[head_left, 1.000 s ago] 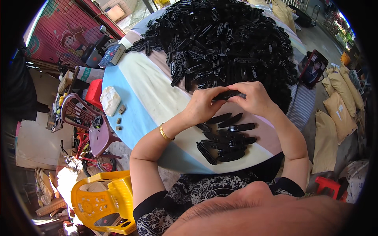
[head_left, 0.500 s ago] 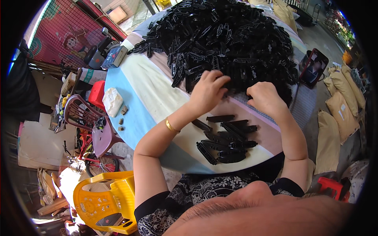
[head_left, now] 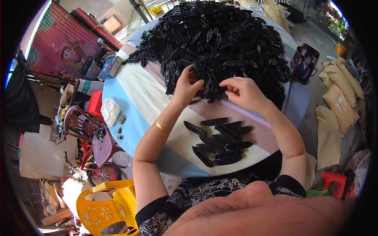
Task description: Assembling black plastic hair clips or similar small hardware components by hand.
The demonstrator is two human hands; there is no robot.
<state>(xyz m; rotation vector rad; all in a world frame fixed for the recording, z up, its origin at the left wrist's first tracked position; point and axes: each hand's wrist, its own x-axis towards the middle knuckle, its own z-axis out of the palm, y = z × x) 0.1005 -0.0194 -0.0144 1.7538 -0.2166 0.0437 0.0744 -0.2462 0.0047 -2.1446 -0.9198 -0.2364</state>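
Observation:
A large heap of long, narrow black plastic parts [head_left: 220,39] covers the far side of the cloth-covered table [head_left: 136,84]. My left hand [head_left: 188,87] is at the heap's near edge, fingers curled around a dark upright piece that looks like one of these parts. Beside it, to the right, my right hand [head_left: 246,93] has bent fingers with a gap between thumb and forefinger, and nothing shows in it. Closer to me lies a small separate group of the same black parts [head_left: 222,142], several of them side by side or overlapping.
A phone [head_left: 305,63] stands propped at the table's right edge. On the left are a white plastic bag [head_left: 110,111], small brown blocks [head_left: 119,130] and a boxy device [head_left: 110,67]. Chairs, one yellow [head_left: 106,208], stand left; brown sacks [head_left: 340,105] lie right.
My left hand has moved slightly left and now has a dark part in its fingers. My right hand has shifted left, its fingers opening from a curl. The view has shifted a little.

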